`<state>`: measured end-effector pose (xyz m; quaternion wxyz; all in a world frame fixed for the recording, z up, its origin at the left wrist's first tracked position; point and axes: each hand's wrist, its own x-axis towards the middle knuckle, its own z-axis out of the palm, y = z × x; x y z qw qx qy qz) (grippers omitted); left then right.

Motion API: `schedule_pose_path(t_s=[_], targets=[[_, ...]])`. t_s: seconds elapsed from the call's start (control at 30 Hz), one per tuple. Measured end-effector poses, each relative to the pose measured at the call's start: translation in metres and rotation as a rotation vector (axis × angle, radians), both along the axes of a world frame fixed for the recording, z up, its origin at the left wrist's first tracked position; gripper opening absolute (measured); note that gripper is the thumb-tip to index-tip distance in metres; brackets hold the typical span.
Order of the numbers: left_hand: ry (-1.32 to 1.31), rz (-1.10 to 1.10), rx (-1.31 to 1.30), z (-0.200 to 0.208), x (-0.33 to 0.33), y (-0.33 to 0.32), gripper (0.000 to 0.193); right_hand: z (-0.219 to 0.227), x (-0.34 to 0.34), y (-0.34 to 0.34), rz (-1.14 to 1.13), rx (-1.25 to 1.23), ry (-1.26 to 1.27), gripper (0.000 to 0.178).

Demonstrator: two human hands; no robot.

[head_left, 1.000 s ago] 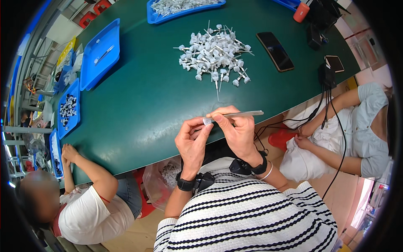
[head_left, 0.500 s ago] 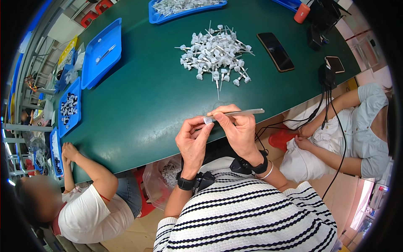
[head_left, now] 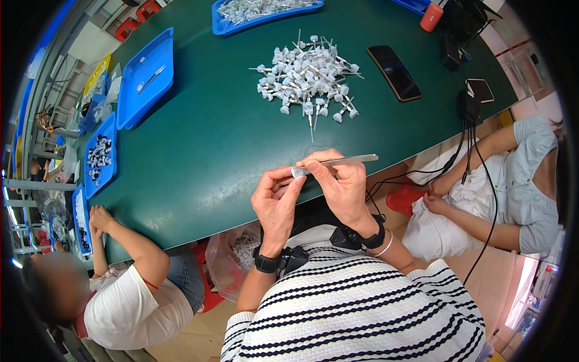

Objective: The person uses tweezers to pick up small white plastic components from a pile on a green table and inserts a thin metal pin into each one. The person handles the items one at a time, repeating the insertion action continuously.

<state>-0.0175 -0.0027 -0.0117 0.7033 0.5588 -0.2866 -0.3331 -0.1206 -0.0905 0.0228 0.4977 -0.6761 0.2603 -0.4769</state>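
Between the thumb and fingers of my left hand is a small white plastic part. My right hand pinches a pair of metal tweezers, whose tips reach the white part while the rear end sticks out to the right. Both hands meet just over the near edge of the green table. Beyond them lies a heap of white plastic pieces with thin metal stems; one stem points toward me. My fingers partly cover the tweezer tips.
Blue trays line the left side: one with tweezers, one with dark parts. Another blue tray of white parts is at the back. A phone lies right of the heap. People sit on both sides. Below the table is a clear bag.
Almost nothing differs. The whole view shifts slightly, and both hands keep the same grip on the white part and the tweezers.
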Motion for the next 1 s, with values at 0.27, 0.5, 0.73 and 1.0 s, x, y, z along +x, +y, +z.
schedule_pose_path(t_s=[0.27,0.5,0.73,1.0], targets=[[-0.007,-0.001,-0.005,0.0,0.0,0.001,0.022,0.003,0.001,-0.001,-0.005,-0.068,0.028,0.01],[-0.015,0.003,0.007,0.0,-0.001,0.001,0.022,0.007,-0.002,-0.001,0.001,-0.082,0.08,0.01],[-0.107,0.039,0.005,0.002,-0.004,0.001,0.019,0.007,-0.002,-0.002,0.013,-0.129,0.095,0.009],[-0.365,0.11,0.057,0.003,-0.006,0.0,0.018,0.014,0.001,-0.001,0.029,-0.205,0.164,0.008]])
